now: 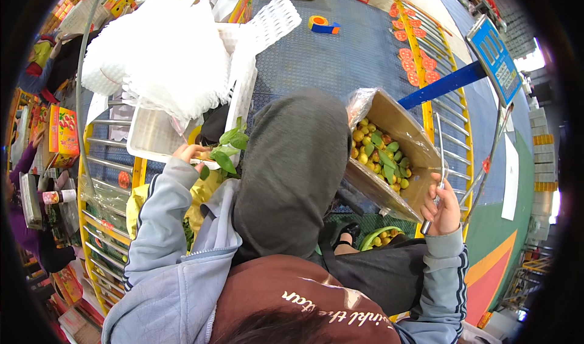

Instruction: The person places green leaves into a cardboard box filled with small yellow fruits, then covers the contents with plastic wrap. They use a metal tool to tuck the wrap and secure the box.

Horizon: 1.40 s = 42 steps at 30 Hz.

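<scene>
My left hand [191, 154] is closed around the stem of a leafy green sprig [226, 151], beside a white plastic basket [148, 138] heaped with white foam netting [169, 47]. Out on the right, my right hand [441, 202] grips a thin metal rod-like tool [440, 152] with a thicker metallic end, at the near right edge of an open cardboard box [417, 147]. Small yellow-green fruits [365, 136] with a few green leaves [387, 159] lie inside that box, which has clear plastic film over its left rim.
A blue-faced scale display [495, 61] stands on a blue arm behind the box. Yellow-framed metal roller conveyors [424, 106] run along both sides. A tape dispenser [324, 25] lies on the blue mat. A green basket of fruit [381, 238] sits low by a foot. People work at far left.
</scene>
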### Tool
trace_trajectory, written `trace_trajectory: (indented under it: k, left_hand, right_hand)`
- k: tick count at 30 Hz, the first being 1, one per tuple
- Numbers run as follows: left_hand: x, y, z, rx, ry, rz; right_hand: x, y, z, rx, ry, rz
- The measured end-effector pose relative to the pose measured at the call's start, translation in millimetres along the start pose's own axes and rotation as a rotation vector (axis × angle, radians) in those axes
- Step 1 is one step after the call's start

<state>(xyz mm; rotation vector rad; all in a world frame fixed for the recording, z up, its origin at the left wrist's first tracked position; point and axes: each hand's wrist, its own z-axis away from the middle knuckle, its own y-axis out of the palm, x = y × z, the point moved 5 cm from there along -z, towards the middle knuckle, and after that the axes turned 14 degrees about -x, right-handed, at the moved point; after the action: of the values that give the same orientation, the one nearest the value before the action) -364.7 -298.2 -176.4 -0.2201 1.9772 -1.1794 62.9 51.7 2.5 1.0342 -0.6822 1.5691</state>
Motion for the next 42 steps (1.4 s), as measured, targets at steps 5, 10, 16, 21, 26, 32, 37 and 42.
trace_trajectory:
  k: [5, 10, 16, 21, 26, 32, 37, 42]
  left_hand:
    - [9.1, -1.0, 10.3, -0.023, 0.035, -0.046]
    - [-17.9, -41.2, -5.3, -0.064, 0.101, 0.030]
    - [-150.4, -115.4, -45.3, -0.340, 0.115, 0.812]
    - [-300.4, -84.5, -85.2, -0.002, 0.126, 0.895]
    - [-423.8, 55.3, -115.6, 0.733, 0.565, 0.256]
    - [-437.5, 214.3, -110.9, 0.915, 0.926, -0.621]
    - [-415.5, 275.4, -111.0, 0.825, 0.966, -0.714]
    - [-399.8, 296.6, -106.6, 0.753, 1.181, -0.733]
  right_hand:
    - [2.9, -8.7, 8.7, -0.017, -0.113, -0.071]
    - [13.2, -33.4, -0.1, -0.152, -0.118, -0.172]
    - [45.0, -47.7, 11.9, -0.194, -0.164, -0.410]
    - [57.7, -48.4, 34.2, -0.021, -0.143, -0.464]
    - [43.8, -49.2, 21.0, 0.144, -0.083, -0.339]
    - [36.7, -58.5, 15.0, 0.023, 0.004, -0.359]
    - [47.7, -52.0, 44.2, 0.230, -0.052, -0.423]
    - [32.0, -55.6, 48.7, 0.204, -0.004, -0.296]
